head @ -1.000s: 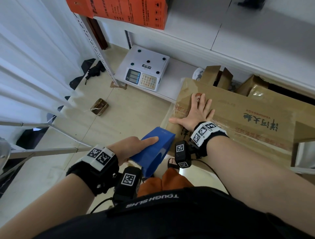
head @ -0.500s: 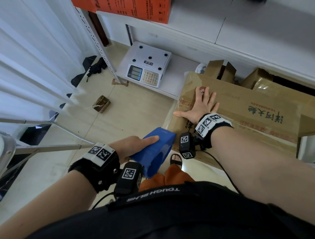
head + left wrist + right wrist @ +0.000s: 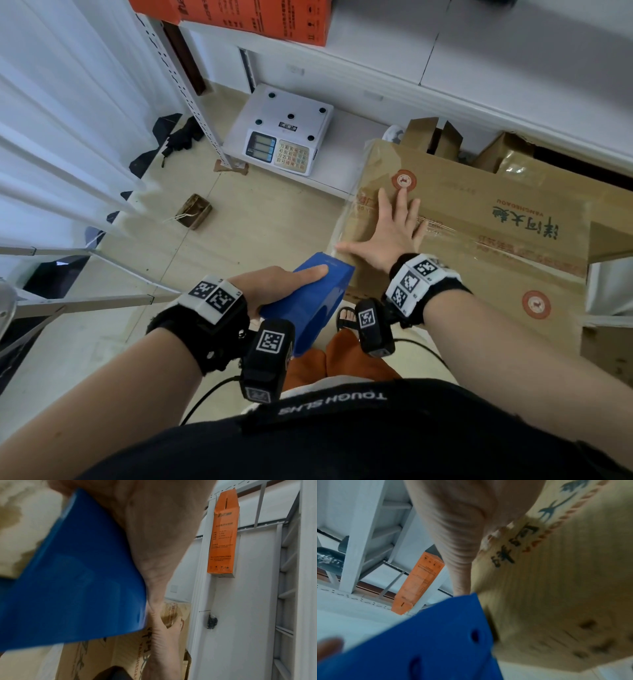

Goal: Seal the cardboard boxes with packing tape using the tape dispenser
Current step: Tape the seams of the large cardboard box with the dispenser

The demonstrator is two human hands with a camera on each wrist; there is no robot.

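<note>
A large brown cardboard box (image 3: 479, 219) with printed characters and clear tape along its top seam stands at the right. My right hand (image 3: 390, 233) lies flat on its near left end, fingers spread and straight. My left hand (image 3: 274, 287) grips a blue tape dispenser (image 3: 308, 301), index finger stretched along its top, right beside the box's left corner. The dispenser (image 3: 68, 581) fills the left wrist view, with the box side (image 3: 102, 658) below it. In the right wrist view the dispenser (image 3: 428, 642) sits next to the box wall (image 3: 556, 588).
A white electronic scale (image 3: 284, 137) rests on a low white shelf board behind the box. An orange carton (image 3: 239, 13) lies on the upper shelf. A metal shelf post (image 3: 191, 99) stands at left, near white curtains. Open cardboard flaps (image 3: 435, 137) show behind the box.
My right hand has slid a little farther along the box top; the red round mark now shows beyond its fingertips. The left hand still holds the dispenser by the box corner.
</note>
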